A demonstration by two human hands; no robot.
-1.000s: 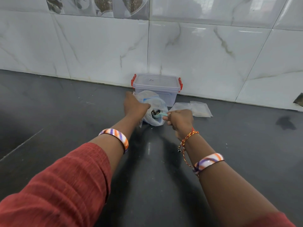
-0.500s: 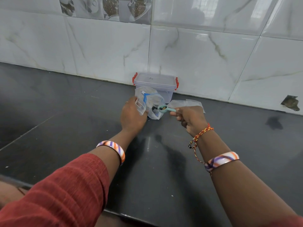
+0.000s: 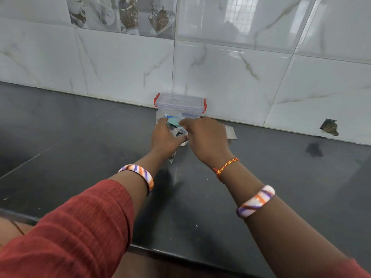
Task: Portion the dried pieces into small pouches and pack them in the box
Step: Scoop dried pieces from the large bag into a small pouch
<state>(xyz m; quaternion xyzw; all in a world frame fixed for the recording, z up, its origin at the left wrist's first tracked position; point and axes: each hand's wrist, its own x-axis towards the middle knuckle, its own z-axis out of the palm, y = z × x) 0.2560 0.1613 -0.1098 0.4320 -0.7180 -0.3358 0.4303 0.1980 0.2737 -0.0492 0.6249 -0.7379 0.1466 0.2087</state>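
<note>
Pouch (image 3: pixel 181 135) plastic is thin, slippery and limp; my left hand (image 3: pixel 163 137) grips its side while my right hand (image 3: pixel 204 135) pinches the teal scoop (image 3: pixel 172 122) over its mouth.

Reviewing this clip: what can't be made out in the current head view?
- Right hand fingertips: turned away; its grip on the teal scoop can't be judged.
- Bag contents: mostly behind both hands; left hand grips it.
- Box interior: lid on, frosted plastic.
- Spare pouches: largely behind the right hand; count unclear.
</note>
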